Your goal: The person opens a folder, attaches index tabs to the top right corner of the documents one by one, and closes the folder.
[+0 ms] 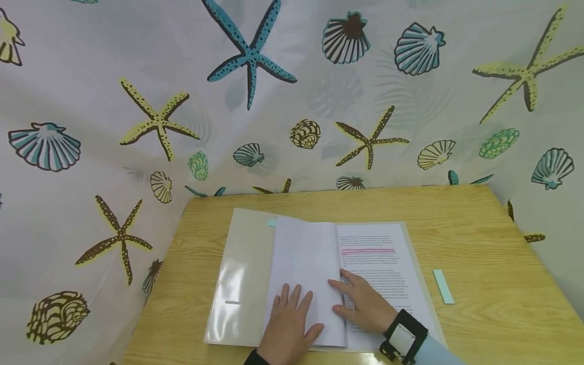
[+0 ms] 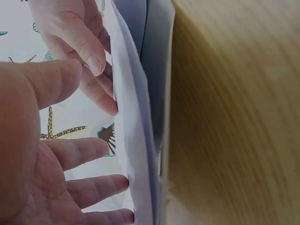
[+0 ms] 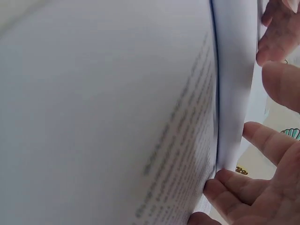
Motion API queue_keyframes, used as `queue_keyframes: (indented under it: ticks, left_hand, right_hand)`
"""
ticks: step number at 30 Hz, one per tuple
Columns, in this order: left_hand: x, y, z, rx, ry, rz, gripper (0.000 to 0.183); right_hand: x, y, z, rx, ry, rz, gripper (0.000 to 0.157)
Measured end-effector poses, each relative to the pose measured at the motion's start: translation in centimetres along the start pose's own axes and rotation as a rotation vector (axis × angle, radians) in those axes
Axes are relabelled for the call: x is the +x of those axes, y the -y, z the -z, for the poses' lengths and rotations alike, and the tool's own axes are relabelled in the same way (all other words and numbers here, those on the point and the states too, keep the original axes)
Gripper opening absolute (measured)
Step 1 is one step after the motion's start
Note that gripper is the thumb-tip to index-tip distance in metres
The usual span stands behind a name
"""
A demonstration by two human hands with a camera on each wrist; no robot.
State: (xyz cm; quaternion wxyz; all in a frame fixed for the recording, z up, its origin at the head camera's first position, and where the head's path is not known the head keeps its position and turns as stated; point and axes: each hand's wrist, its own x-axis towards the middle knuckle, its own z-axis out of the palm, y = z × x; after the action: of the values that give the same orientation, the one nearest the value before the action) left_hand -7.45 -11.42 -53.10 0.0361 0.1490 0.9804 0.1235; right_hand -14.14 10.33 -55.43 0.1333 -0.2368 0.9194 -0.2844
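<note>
An open folder (image 1: 242, 284) of printed sheets lies on the table. Over its left side a blank white page (image 1: 303, 253) is turned, and a printed page (image 1: 378, 284) with pink highlighted lines shows at the right. My left hand (image 1: 289, 324) rests on the blank page with fingers spread and fingertips on the paper, as the left wrist view also shows. Beside the fold, my right hand (image 1: 362, 301) touches the pages with extended fingers; its fingertips (image 3: 225, 178) meet the paper along the crease. A light blue sticky tab (image 1: 271, 223) peeks out at the blank page's top left.
A pale blue strip (image 1: 443, 287) lies on the wooden table (image 1: 493, 253) to the right of the folder. Behind and at both sides hangs a white cloth (image 1: 283, 126) printed with starfish and shells.
</note>
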Motion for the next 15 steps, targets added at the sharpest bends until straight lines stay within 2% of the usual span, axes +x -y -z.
queue_keyframes:
  ticks: [7, 11, 15]
  left_hand:
    - [-0.7, -0.2, -0.3, -0.006, 0.036, 0.001, 0.071]
    - [-1.0, -0.4, -0.4, -0.011, 0.075, -0.017, 0.084]
    - [-1.2, -0.4, -0.5, 0.009, 0.082, -0.03, 0.094]
  right_hand:
    - [-0.1, -0.2, 0.1, 0.011, 0.0, 0.019, 0.058]
    - [-0.1, -0.2, 0.1, 0.001, -0.01, 0.027, 0.063]
    - [0.0, -0.3, 0.0, 0.011, -0.015, 0.027, 0.07]
